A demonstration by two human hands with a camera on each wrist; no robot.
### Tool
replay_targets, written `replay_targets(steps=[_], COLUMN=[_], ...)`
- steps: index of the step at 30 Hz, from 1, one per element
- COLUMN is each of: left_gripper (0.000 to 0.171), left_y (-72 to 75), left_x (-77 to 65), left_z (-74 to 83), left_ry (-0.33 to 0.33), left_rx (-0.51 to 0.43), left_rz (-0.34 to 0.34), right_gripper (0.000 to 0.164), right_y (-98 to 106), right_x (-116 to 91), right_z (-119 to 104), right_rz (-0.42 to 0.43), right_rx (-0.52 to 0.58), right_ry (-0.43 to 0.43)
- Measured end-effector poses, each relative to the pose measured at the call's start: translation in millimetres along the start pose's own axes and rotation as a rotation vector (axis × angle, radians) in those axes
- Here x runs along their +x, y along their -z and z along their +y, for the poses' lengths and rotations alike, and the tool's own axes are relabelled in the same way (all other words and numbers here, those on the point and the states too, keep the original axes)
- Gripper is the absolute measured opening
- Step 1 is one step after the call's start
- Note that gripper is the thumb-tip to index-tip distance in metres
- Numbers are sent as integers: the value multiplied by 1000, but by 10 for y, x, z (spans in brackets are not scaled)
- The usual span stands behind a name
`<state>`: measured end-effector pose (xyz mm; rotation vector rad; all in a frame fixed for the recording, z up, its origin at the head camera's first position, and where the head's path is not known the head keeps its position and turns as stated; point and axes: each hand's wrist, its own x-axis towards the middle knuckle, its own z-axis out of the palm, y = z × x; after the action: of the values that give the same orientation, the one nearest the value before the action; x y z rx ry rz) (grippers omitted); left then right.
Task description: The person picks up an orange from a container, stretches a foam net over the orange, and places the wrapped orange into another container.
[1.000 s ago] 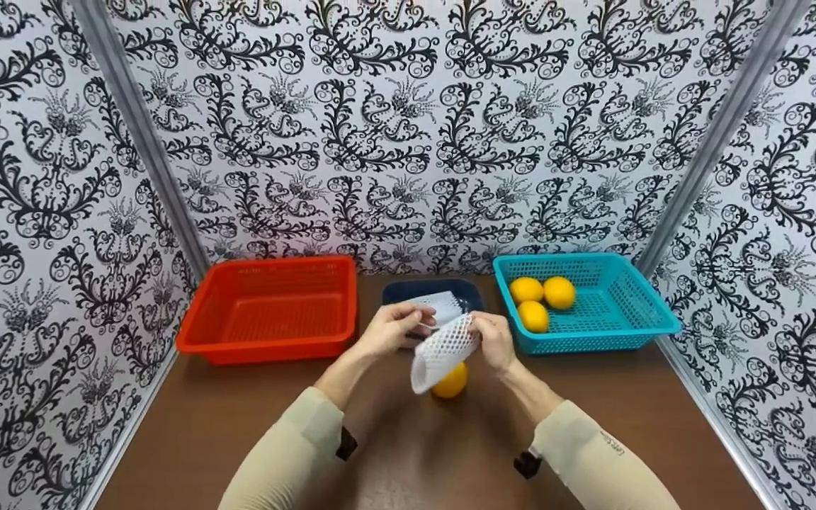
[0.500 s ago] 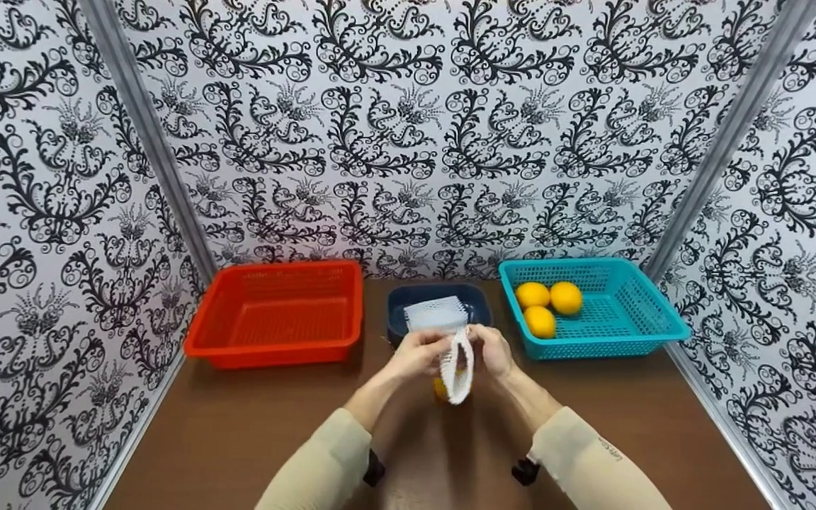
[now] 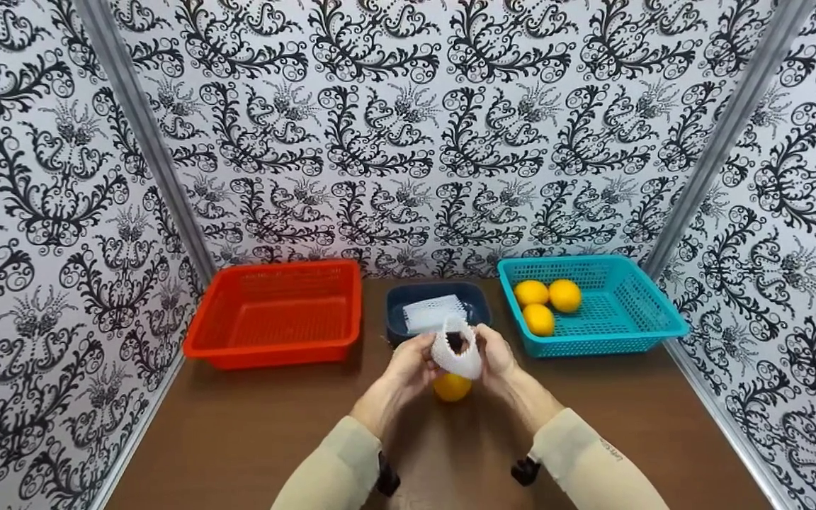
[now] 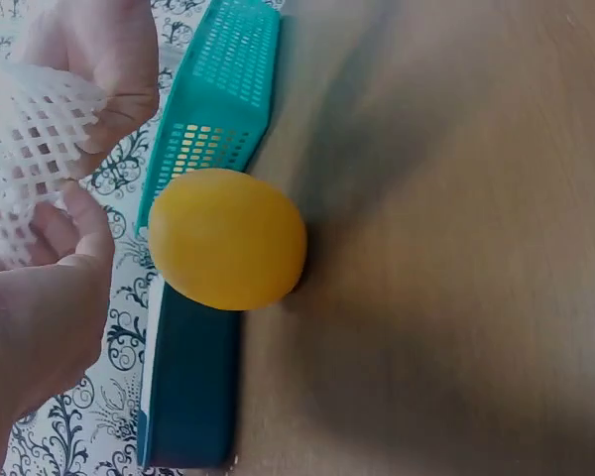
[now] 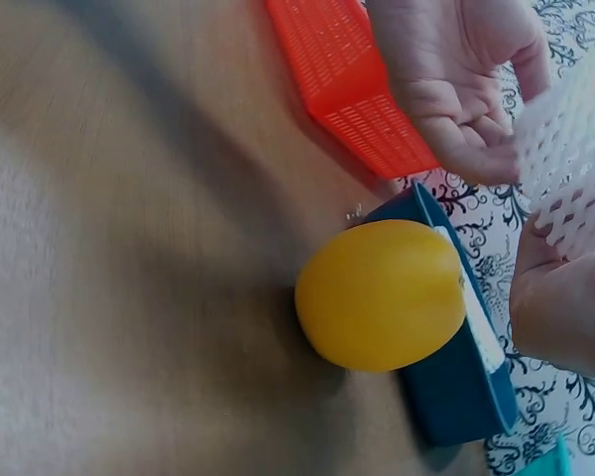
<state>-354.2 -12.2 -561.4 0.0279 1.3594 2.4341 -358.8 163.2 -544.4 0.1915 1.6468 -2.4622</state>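
A white foam net sleeve [image 3: 466, 365] is held up over the table, its mouth spread into a round opening. My left hand [image 3: 408, 367] grips the sleeve's left side, and my right hand [image 3: 499, 355] pinches the opposite side. In the left wrist view, left-hand fingers [image 4: 87, 223] curl at the mesh [image 4: 40, 124]. Just below the sleeve, a smooth yellow-orange round fruit [image 3: 452, 387] rests on the brown table, apart from both hands. The right wrist view shows this fruit [image 5: 382, 296] whole, with the netting to its right.
Behind the hands stands a dark blue bin [image 3: 397, 297] holding more white foam netting [image 3: 433, 312]. A red basket [image 3: 273, 354] is at the left. The turquoise basket [image 3: 613, 345] at the right contains three similar fruits [image 3: 538, 320]. Patterned walls [image 3: 408, 142] enclose the table.
The sleeve has gone from lying slanted and flattened between the hands to a widened, rounded mouth. The left hand has shifted right, closer to the right hand. The fruit stays on the table.
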Motion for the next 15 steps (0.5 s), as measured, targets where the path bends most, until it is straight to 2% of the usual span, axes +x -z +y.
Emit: replay_targets(steps=[4,6,12,14,15], left_gripper=[30,30,28,29,29], left_y=[10,15,22,75,139], left_x=[6,10,15,73,156], left_z=[-24,-38,-119,-191,-267], left_ry=[0,-7,-40,-53,-72], left_rx=[55,91,283,362,413], left_rz=[60,96,259,301,325], right_gripper=[35,34,26,22,21], right_y=[56,88,202,240,258], right_x=[14,39,122,129,130], right_z=[33,67,219,264,284], right_rz=[63,76,116,139,150], right_rx=[-64,-84,-148,-176,-191], right_ry=[-49,-43,14,13,5])
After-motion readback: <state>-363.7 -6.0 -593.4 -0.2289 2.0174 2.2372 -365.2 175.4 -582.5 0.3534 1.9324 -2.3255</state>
